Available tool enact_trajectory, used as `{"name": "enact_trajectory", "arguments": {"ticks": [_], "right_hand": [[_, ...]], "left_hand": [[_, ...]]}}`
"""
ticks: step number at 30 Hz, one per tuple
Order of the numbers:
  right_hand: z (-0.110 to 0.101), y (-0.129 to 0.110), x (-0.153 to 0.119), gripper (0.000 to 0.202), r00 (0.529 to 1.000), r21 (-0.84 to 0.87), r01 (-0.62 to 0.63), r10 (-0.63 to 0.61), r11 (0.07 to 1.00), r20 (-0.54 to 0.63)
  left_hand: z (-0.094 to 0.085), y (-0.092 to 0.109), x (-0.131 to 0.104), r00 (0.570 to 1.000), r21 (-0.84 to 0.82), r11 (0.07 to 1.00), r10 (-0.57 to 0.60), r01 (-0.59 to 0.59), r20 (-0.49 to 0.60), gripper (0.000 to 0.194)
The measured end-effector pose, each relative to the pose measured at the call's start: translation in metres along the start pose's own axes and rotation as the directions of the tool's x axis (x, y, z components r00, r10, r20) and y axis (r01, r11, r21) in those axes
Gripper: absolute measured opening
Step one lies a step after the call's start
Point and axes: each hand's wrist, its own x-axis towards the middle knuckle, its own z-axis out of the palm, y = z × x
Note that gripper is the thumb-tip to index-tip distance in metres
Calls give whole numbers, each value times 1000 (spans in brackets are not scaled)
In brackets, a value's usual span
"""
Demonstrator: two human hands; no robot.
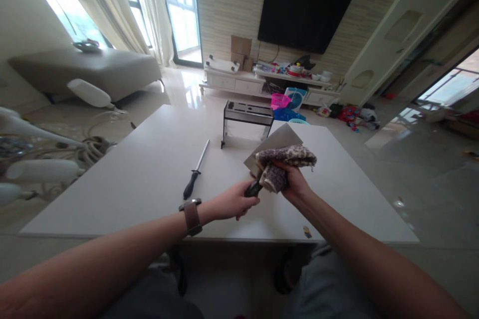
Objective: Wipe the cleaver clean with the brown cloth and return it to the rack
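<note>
My left hand (235, 200) is wrapped round the black handle of a cleaver (280, 140), its broad grey blade tilted up and away to the right. In my right hand (297, 183) is a folded brown-and-white cloth (288, 157), held against the blade and covering its lower part. To the left of my hands a sharpening steel (196, 170) with a black handle lies on the white table (149, 159). Behind the cleaver stands a knife block (247, 113) with a slotted dark top and clear sides; no knives show in it.
A small yellow-and-blue sticker (307, 232) is at the table's near edge. Left of the table are white lamp parts and coiled cables (93, 147). Beyond it stand a pink basket (280, 101) and a low cabinet (235, 82) under a television (305, 7).
</note>
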Motion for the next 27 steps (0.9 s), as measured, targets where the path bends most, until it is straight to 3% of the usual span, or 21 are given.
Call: {"name": "enact_trajectory", "arguments": {"ticks": [5, 9, 12, 15, 18, 22, 27], "right_hand": [[-21, -43, 27, 22, 998, 47, 64, -64, 997, 6], [-39, -59, 41, 19, 967, 42, 242, -237, 969, -94], [-45, -64, 44, 21, 928, 28, 336, -326, 941, -178], [-41, -67, 37, 18, 962, 44, 266, -263, 963, -68], [-33, -63, 26, 23, 984, 47, 165, -168, 985, 60], [-25, -48, 14, 25, 992, 33, 84, -87, 996, 93], [-20, -29, 6, 21, 992, -22, 35, -32, 999, 120]], "left_hand": [[-6, 5, -4, 999, 45, 999, -11, 9, 32, 23], [-8, 4, -12, 997, 52, 998, -44, 40, 64, 26], [-12, -1, -16, 997, 123, 990, -62, 68, -51, 24], [-22, -2, -17, 949, 378, 925, 91, 32, -301, 16], [-35, 2, -16, 870, 614, 779, 211, 126, -446, 11], [-45, 11, -16, 796, 706, 657, 265, 263, -543, 9], [-37, 14, -14, 767, 679, 675, 261, 289, -586, 7]]}}
